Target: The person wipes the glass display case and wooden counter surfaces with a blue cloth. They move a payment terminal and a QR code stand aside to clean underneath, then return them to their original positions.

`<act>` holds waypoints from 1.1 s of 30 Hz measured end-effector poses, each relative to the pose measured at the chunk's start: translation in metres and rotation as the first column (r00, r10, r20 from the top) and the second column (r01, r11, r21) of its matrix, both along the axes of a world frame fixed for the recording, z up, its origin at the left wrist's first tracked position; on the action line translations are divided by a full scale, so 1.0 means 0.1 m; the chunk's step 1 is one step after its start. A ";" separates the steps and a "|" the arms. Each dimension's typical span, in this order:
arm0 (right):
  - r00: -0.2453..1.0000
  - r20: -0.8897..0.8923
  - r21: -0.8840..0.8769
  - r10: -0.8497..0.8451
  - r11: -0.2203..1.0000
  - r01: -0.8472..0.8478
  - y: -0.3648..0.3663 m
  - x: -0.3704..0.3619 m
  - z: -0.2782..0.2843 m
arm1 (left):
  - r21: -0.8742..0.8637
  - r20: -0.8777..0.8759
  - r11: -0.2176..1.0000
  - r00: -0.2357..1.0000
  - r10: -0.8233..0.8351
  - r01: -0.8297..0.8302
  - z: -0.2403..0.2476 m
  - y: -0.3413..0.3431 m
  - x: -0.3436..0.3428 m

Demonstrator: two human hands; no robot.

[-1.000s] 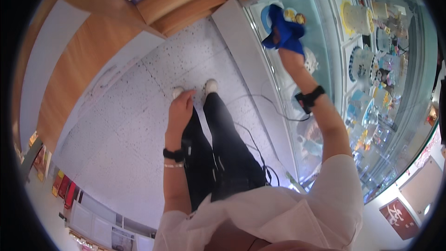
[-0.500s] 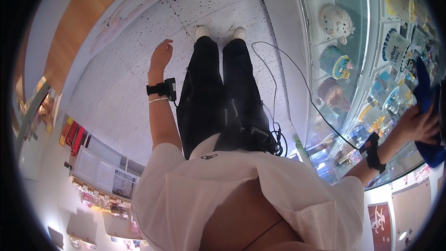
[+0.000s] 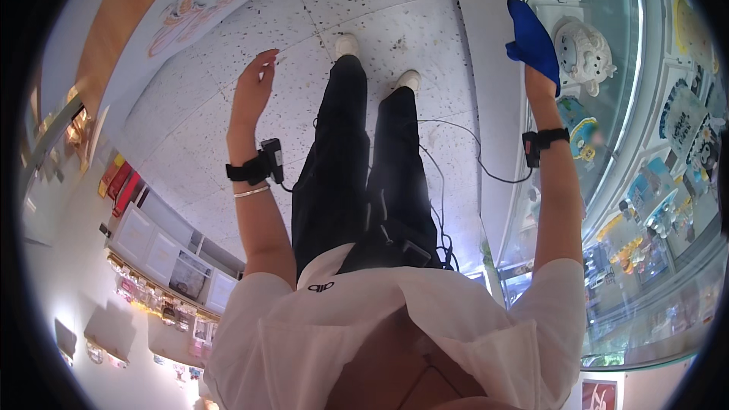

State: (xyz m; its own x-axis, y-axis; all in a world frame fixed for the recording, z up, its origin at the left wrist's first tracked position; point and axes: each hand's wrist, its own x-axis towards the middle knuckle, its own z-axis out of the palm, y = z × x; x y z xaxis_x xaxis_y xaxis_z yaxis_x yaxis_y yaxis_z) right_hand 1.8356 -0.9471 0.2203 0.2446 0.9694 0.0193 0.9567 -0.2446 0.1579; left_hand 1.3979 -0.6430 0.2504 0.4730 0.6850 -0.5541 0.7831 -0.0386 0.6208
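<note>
A blue cloth [image 3: 531, 42] is in my right hand [image 3: 541, 82]; it covers most of the fingers. The hand is beside the glass display case, next to a white animal-shaped cake [image 3: 583, 52]. My left hand [image 3: 255, 83] hangs in the air over the speckled floor, with its fingers loosely bent and apart and nothing in them. Each wrist wears a black strap with a small box and a cable: a left strap [image 3: 254, 167] and a right strap [image 3: 544, 143].
Along my right side curves the glass display case [image 3: 626, 118] with several decorated cakes. A white counter with a wooden edge [image 3: 114, 38] bends round at the far left. Shelves of small goods [image 3: 156, 296] stand at the lower left. A loose cable [image 3: 477, 153] hangs beside my legs.
My right hand has swung from the far right inward and forward, bringing the blue cloth to the near side of the case. My left hand rose slightly. My feet have shifted in a step.
</note>
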 end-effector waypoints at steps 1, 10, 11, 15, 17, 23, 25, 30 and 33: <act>0.941 0.301 -0.169 0.155 0.980 -0.107 -0.13 0.04 0.05 | 0.012 0.037 1.000 0.999 0.016 -0.016 -0.02 -0.12 0.07; 0.858 -0.287 0.220 -0.426 0.843 0.491 -0.36 -0.35 3.23 | 0.058 0.128 0.994 0.987 -0.096 0.089 0.08 -0.79 0.55; 0.893 -0.138 0.238 -0.428 0.861 0.449 -0.64 -0.26 3.48 | 0.088 0.127 0.992 0.987 -0.103 0.092 0.09 -0.84 0.57; 0.700 0.608 0.222 -0.376 0.926 0.305 -1.70 0.00 4.19 | 0.119 0.137 0.987 0.982 -0.126 0.110 0.22 -1.03 0.73; 0.567 0.746 0.228 -0.350 0.934 0.276 -1.99 0.09 4.19 | 0.144 0.184 0.986 0.977 -0.105 0.079 0.14 -1.14 0.70; 0.794 0.541 0.142 -0.278 0.960 0.240 -1.86 0.35 2.83 | 0.069 0.145 0.995 0.986 -0.080 0.071 0.17 -1.49 0.61; 0.901 0.366 0.098 -0.232 0.973 0.210 -1.68 0.42 1.99 | 0.051 0.116 0.994 0.988 -0.097 0.092 0.23 -1.59 0.59; 0.958 0.278 -0.195 -0.064 0.973 0.122 -1.73 0.16 -0.12 | 0.209 0.184 0.959 0.955 -0.233 0.193 0.02 -1.68 0.30; 0.984 0.124 -0.365 -0.130 0.916 0.167 -1.37 -0.28 -0.43 | 0.151 0.109 0.965 0.967 -0.230 0.213 0.22 -1.65 0.39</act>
State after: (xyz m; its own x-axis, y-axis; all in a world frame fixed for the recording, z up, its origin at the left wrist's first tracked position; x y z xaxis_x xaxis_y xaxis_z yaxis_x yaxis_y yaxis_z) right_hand 1.8071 -1.0840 0.1774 0.4013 0.8634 -0.3057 0.8899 -0.2886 0.3532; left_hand 1.4368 -0.8080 0.2723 0.6811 0.6203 -0.3890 0.6618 -0.2942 0.6896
